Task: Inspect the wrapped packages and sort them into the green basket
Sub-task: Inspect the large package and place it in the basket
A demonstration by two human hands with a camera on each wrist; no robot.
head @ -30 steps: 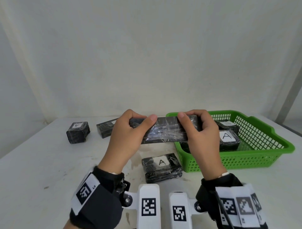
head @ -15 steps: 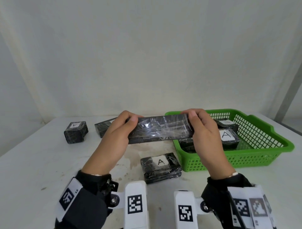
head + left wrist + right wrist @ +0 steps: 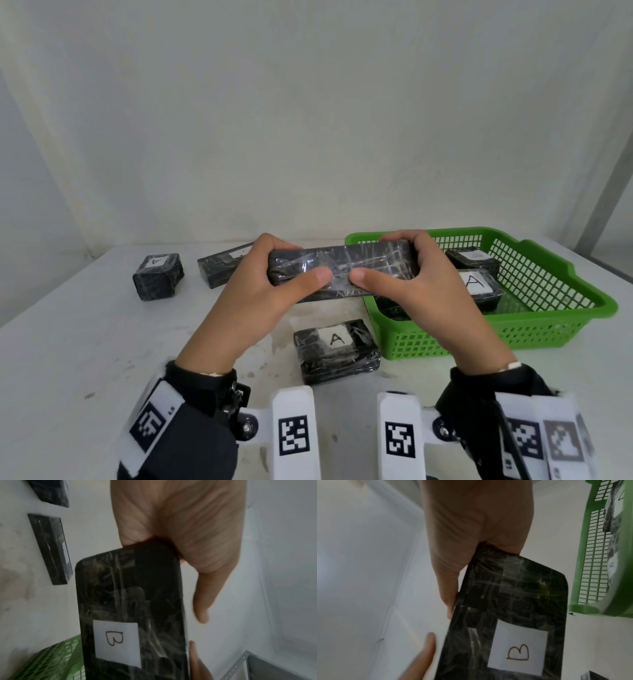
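Long wrapped package (image 3: 339, 270) lengthwise between left hand (image 3: 255, 294) and right hand (image 3: 421, 291).

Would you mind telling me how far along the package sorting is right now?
Done: at least two black wrapped packages lie in the green plastic basket. In hand: both hands, left hand and right hand, hold a long B-labelled package. Left: three packages on the white table.

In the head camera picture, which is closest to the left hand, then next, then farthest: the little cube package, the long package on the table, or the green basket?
From the left hand:
1. Long black wrapped package lying on the table, just behind it.
2. Small black wrapped cube package, farther left.
3. Green plastic basket, off right.
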